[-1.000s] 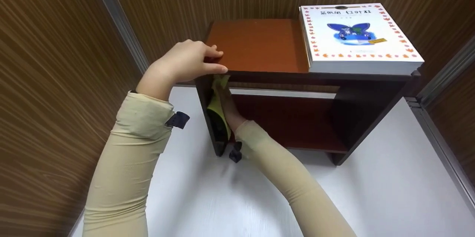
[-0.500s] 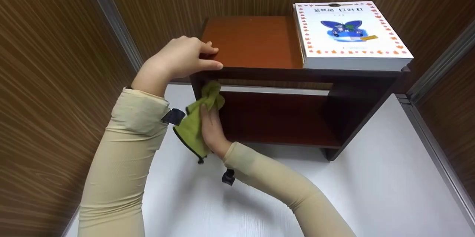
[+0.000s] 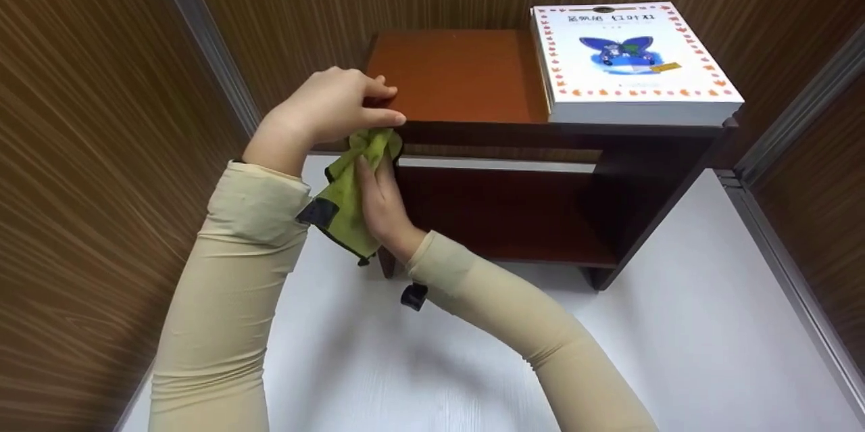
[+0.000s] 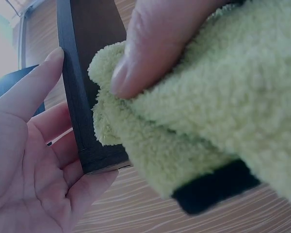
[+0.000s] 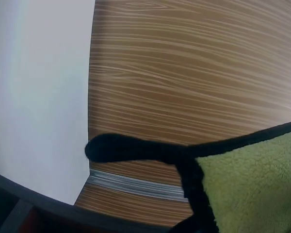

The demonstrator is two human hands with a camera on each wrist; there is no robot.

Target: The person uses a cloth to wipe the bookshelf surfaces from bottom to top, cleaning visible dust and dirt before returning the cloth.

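A small dark brown shelf (image 3: 463, 77) with a reddish-brown top stands on the white floor. My left hand (image 3: 331, 107) grips its top left corner, thumb on one side of the board and fingers round the other, as the left wrist view shows. In my right hand (image 3: 385, 205) is a yellow-green fluffy cloth (image 3: 348, 202) with dark edging, held just below that corner at the shelf's left side panel. Up close, the right thumb (image 4: 150, 53) presses on the folded cloth. The right fingers are largely hidden by the cloth. A dark loop and the cloth's corner show in the right wrist view.
A thick stack of white books (image 3: 642, 57), with a butterfly picture on the upper cover, lies on the right part of the shelf top. Below is a lower board (image 3: 500, 216). Wood-grain walls (image 3: 81, 148) stand close at the left, back and right.
My right hand has come out of the shelf's inner left side with the cloth, then risen towards the top left corner. My left hand keeps its grip. The view has shifted slightly.
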